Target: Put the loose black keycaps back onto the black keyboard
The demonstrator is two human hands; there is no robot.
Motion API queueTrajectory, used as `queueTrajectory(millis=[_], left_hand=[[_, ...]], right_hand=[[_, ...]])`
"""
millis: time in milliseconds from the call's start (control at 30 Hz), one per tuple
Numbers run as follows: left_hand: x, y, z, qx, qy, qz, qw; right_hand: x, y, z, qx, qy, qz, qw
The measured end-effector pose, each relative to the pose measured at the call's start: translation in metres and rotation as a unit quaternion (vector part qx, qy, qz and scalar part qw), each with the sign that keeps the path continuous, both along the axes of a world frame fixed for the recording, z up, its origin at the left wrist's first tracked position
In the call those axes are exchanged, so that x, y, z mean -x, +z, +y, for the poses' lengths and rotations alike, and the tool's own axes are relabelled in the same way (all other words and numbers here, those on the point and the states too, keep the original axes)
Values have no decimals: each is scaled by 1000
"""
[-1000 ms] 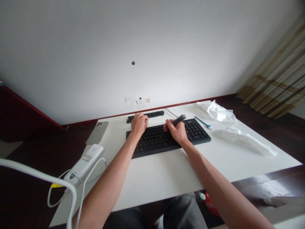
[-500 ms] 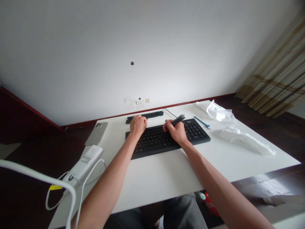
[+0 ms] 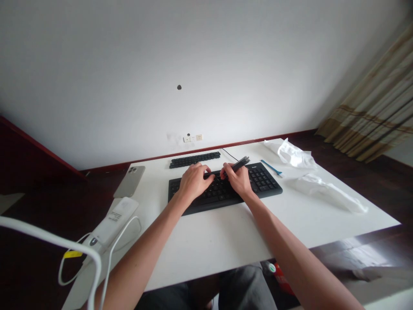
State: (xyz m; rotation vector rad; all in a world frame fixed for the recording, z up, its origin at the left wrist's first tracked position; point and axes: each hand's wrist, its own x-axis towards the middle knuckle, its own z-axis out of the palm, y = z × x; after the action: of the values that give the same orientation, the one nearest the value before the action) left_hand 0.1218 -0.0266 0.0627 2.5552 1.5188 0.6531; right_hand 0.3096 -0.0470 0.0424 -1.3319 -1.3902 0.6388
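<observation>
A black keyboard [image 3: 209, 199] lies on the white table in front of me. My left hand [image 3: 196, 181] is over its left half, thumb and index finger apart near the upper keys, with nothing visible between them. My right hand [image 3: 237, 178] rests on the middle of the keyboard, wrapped round a thick black pen-like tool [image 3: 241, 163]. The tool is tilted, its upper end pointing up to the right; its lower tip is hidden by my fingers. Behind the keyboard, black keycaps [image 3: 195, 159] lie in rows.
A blue pry tool [image 3: 271, 167] and crumpled white plastic bags [image 3: 295, 155] lie to the right. On the left are a phone [image 3: 129, 181] and a white power strip [image 3: 111, 221] with a white cable [image 3: 48, 236]. A wall stands behind the table [image 3: 226, 241].
My left hand has come back from the keycap rows, moving right and nearer over the keyboard. My right hand keeps hold of the pen-like tool in about the same place.
</observation>
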Motion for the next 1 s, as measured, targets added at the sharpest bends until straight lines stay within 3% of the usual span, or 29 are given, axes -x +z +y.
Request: queueTrajectory(millis=[100,200,400,1000], left_hand=[[-4,-8,-28,4,-20,-8,1000],[-5,-18,-42,20,-33,-2,999],[-8,-25,-42,38,-45,20,998],[-14,-21,-46,78,4,-12,997]], right_hand=[[0,1,-1,6,-2,-3,1000],[0,1,-1,13,2,-1,1000],[4,4,-4,22,16,-9,1000],[8,2,-4,78,48,-33,995]])
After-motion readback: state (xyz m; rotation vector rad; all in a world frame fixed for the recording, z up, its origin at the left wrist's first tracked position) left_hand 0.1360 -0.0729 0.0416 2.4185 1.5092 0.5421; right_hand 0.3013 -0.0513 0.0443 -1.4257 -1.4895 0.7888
